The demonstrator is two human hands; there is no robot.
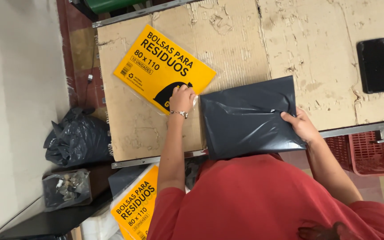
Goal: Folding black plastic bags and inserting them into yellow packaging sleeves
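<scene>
The left hand (pixel 182 99) is pressing down on the near corner of the yellow packet (pixel 163 66), fingers (pixel 187 91) curled together and gripping the clear edge of its wrapper against the worktop (pixel 245 40). The packet is lying flat on the cardboard surface, stretching away from those fingers up and to their left, its long axis running on a diagonal.

The right hand (pixel 302 125) is holding the folded dark grey bag (pixel 250 118), thumb on top and the other fingers tucked underneath out of sight, pinching the bag's right edge. The bag is spreading out to the left of those fingers, its long axis lying across the worktop, its near edge hanging over the front rim toward the red shirt (pixel 263 200). Its far left corner is sitting just beside the left hand, nearly touching it.

Well beyond the right fingers, a black phone (pixel 375 65) is resting near the worktop's far corner. Below the left arm, a second yellow packet (pixel 135 204) is waiting.
</scene>
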